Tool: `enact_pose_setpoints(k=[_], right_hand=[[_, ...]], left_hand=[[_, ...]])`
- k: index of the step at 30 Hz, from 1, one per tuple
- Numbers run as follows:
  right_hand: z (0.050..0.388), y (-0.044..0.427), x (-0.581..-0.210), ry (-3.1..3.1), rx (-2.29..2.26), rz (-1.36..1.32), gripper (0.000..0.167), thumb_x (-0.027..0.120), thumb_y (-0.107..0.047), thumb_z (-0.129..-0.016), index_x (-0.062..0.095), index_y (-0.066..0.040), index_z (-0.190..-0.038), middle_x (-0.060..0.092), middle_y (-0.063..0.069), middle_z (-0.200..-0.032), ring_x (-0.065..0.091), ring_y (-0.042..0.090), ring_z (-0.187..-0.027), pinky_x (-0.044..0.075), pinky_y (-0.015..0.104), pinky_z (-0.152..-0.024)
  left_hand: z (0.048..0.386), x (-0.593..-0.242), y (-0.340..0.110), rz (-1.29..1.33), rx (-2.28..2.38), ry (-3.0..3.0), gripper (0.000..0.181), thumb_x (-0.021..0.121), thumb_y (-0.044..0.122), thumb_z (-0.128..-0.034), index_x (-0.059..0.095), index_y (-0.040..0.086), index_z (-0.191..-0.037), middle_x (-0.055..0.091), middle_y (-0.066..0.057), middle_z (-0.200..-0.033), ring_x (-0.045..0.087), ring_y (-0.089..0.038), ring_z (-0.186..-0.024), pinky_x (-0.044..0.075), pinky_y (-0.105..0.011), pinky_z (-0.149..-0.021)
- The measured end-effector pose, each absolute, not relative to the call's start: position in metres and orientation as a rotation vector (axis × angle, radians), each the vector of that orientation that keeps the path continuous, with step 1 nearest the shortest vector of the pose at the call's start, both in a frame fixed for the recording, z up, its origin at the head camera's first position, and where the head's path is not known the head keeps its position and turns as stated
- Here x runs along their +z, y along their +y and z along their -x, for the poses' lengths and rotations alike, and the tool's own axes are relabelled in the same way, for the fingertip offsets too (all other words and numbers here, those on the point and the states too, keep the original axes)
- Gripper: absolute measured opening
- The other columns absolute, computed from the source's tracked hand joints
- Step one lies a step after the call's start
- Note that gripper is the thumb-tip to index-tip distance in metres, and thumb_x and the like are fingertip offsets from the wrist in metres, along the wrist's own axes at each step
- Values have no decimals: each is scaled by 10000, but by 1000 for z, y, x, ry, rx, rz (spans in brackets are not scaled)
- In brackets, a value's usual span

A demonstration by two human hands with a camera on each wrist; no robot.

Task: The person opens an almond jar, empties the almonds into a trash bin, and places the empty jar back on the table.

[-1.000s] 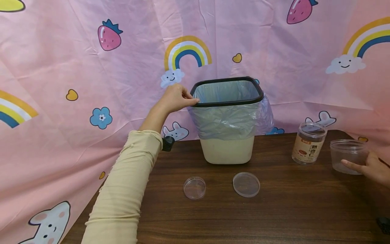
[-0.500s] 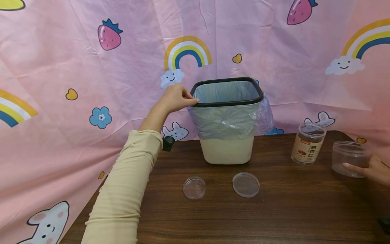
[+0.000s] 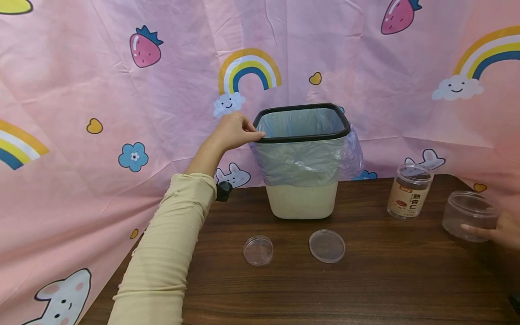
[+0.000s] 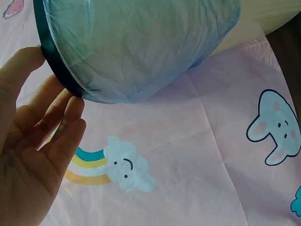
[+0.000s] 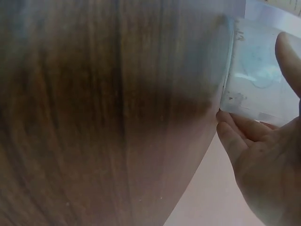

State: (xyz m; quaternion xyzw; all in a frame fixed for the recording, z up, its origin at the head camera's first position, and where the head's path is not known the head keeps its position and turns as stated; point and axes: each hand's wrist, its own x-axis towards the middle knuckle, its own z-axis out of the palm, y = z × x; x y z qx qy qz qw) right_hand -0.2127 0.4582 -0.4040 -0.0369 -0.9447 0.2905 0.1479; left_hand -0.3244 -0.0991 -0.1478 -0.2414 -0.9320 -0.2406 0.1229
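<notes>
At the back of the table stands a cream trash can (image 3: 302, 201) with a black rim and a bluish bag folded over its outside. My left hand (image 3: 234, 131) pinches the rim's left front corner; in the left wrist view its thumb (image 4: 28, 61) lies on the rim, fingers against the outside. At the far right, my right hand (image 3: 503, 232) holds a clear lidless plastic tub (image 3: 469, 221), partly cut off in the right wrist view. Beside it stands a taller clear jar (image 3: 409, 196) with a tan label, also lidless.
Two round clear lids, a smaller one (image 3: 258, 251) and a larger one (image 3: 327, 246), lie flat in front of the can. They rest on the dark wooden table (image 3: 365, 289). A pink patterned cloth (image 3: 183, 99) hangs behind and to the left.
My right hand and the tub have shifted slightly right and toward me, and the tub tilts a little. My left hand stays on the rim.
</notes>
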Motion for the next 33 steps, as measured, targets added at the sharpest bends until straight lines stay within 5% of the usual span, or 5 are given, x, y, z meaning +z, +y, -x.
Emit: enact_pose_setpoints(k=[3, 14, 25, 33], right_hand=[[212, 458, -411, -2647, 865, 22, 993, 689, -256, -822, -7, 265, -1302, 149, 553, -1147, 199, 690, -1009, 207, 718, -809], [212, 466, -427, -2637, 830, 76, 996, 692, -252, -820, -22, 218, -1331, 147, 514, -1190, 270, 631, -894, 307, 680, -712], [208, 463, -425, -2649, 872, 68, 990, 665, -260, -842, -50, 227, -1324, 103, 523, -1208, 246, 660, -928, 294, 691, -732], [211, 469, -433, -2594, 874, 7, 1019, 711, -199, -802, -52, 123, -1397, 101, 518, -1230, 253, 672, -945, 280, 699, -717]], left_hand=[[325, -148, -99, 702, -704, -2720, 262, 696, 262, -813, 730, 11, -882, 670, -97, -827, 524, -201, -726, 423, -310, -618], [326, -150, -101, 702, -720, -2722, 278, 691, 269, -817, 725, 5, -897, 670, -113, -868, 538, -212, -764, 438, -325, -640], [326, -151, -101, 696, -711, -2725, 278, 690, 278, -817, 728, 15, -898, 670, -102, -849, 543, -206, -737, 440, -319, -626], [329, -153, -102, 744, -751, -2670, 255, 691, 258, -817, 730, 12, -871, 672, -111, -834, 564, -211, -726, 454, -323, -629]])
